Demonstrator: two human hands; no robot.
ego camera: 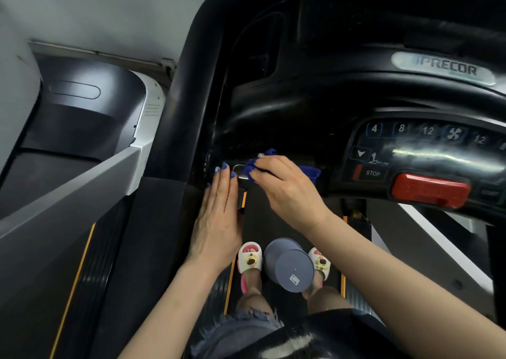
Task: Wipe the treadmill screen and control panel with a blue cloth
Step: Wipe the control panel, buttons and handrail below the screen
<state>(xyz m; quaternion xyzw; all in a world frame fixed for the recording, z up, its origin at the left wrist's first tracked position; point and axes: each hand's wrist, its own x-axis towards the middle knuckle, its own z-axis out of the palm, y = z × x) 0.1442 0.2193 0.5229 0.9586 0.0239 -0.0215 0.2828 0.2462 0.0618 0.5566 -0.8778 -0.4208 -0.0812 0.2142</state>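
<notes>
I look down at my two bare hands over a black treadmill console. My right hand point(284, 186) is curled around a bunched blue cloth point(309, 173), pressing it against the lower left edge of the console, just left of the control panel point(416, 150). The cloth sits under my palm and fingers; one fold pokes out past my fingertips at the top, and another spills out to the right, below my knuckles.

My left hand point(219, 216) lies flat with fingers straight and together, holding nothing. Its blue-painted fingertips touch the console edge just left of the cloth, near a small silver plate point(238, 170).

The panel to the right shows numbered buttons, a fan symbol, an incline arrow, a STOP label and a large red stop bar point(431, 190). A brand badge point(445, 68) sits above it.

Below, my feet in cartoon-faced slippers point(249, 257) stand on the belt point(260, 216), with a grey bucket point(290, 264) between them.
</notes>
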